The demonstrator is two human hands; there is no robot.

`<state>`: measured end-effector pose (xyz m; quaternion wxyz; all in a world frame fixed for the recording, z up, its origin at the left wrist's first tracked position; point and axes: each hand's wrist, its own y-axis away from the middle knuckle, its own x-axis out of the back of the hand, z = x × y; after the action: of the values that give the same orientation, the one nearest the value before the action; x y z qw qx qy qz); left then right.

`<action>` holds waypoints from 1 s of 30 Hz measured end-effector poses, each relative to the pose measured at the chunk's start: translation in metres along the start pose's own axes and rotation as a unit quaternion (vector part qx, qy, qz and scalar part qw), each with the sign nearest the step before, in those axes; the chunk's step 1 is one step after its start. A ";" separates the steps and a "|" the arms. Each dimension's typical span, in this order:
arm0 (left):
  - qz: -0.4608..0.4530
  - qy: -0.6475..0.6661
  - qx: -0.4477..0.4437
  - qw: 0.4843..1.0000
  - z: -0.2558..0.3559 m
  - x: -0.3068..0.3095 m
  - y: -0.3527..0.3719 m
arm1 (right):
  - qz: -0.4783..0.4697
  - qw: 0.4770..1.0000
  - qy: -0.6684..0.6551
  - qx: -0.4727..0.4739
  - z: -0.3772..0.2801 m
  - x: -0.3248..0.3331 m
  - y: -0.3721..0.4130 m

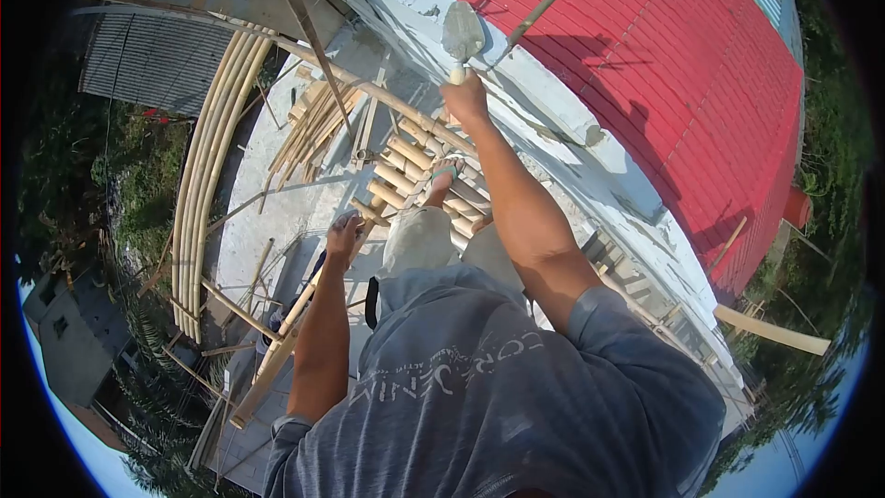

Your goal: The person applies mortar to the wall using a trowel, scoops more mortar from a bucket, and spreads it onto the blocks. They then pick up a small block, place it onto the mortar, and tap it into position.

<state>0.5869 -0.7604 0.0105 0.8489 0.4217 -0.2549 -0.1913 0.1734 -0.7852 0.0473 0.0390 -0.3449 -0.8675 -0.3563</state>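
My right hand [467,100] is closed around the pale handle of a trowel [463,32]. The trowel's grey, mortar-smeared blade points away from me, over the top of a pale block wall [544,97]. Lower and to the left, my left hand [343,238] has its fingers curled at a slanting bamboo pole [277,350]; the hand covers part of the contact. Between my hands, short bamboo pieces [392,180] form a platform. My foot in a sandal [443,175] stands on it.
A red ribbed roof [645,65] lies beyond the wall. Long bamboo poles [210,184] stretch along the left, beside a drop to greenery. Loose wood strips [313,129] are piled on the concrete floor [247,171] below. A bamboo rail [396,101] crosses ahead of me.
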 end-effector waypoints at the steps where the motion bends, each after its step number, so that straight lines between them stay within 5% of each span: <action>1: -0.002 -0.007 0.014 1.000 -0.003 -0.002 -0.002 | 0.003 1.000 0.005 0.001 -0.001 0.005 0.000; 4: 0.004 0.030 0.022 0.999 -0.001 -0.006 0.000 | 0.268 0.947 -0.175 -0.008 -0.013 0.003 0.007; 6: 0.009 0.032 0.025 0.999 0.008 -0.005 0.009 | 0.331 0.915 -0.230 0.004 -0.006 0.006 -0.007; 8: 0.004 0.014 -0.017 1.000 0.003 -0.008 0.002 | -0.005 0.993 -0.109 -0.040 -0.009 0.018 -0.012; 10: 0.001 0.036 0.002 0.999 -0.006 -0.008 -0.001 | -0.028 0.994 -0.102 -0.041 -0.012 0.009 -0.015; 12: 0.007 0.056 0.013 0.998 0.000 -0.007 -0.001 | 0.403 0.905 -0.115 0.078 -0.006 -0.010 -0.043; 14: 0.017 0.044 -0.002 0.999 0.004 -0.005 0.010 | 0.393 0.904 -0.166 0.017 -0.011 -0.002 -0.042; 16: 0.005 0.040 -0.018 0.999 -0.006 0.001 0.002 | -0.010 0.989 -0.127 -0.072 -0.031 0.016 -0.021; 17: 0.003 0.038 -0.002 0.999 -0.007 0.001 -0.002 | -0.071 0.994 -0.058 -0.055 -0.047 0.026 -0.003; 18: 0.004 0.038 0.016 0.999 -0.007 -0.002 0.000 | -0.071 0.995 -0.053 -0.052 -0.032 0.020 -0.018; 20: 0.012 0.051 0.029 0.998 -0.008 -0.006 0.007 | 0.276 0.954 -0.110 0.049 -0.015 0.002 -0.035; 22: 0.021 0.051 0.039 0.998 -0.001 -0.003 0.010 | 0.303 0.934 -0.183 -0.047 -0.013 0.005 -0.036; 24: 0.002 0.050 0.010 0.999 -0.003 -0.007 0.008 | 0.122 0.982 -0.133 -0.054 -0.040 0.020 0.003; 28: -0.016 0.051 0.042 0.998 -0.008 -0.009 0.003 | 0.197 0.962 -0.189 -0.001 -0.024 0.028 -0.013; 30: -0.012 0.045 0.032 0.998 -0.001 -0.005 0.002 | 0.239 0.916 -0.319 -0.054 -0.017 0.024 -0.019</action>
<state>0.5831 -0.7560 0.0103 0.8433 0.4595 -0.2176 -0.1741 0.1397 -0.7919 0.0561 -0.1743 -0.6387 -0.7053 -0.2536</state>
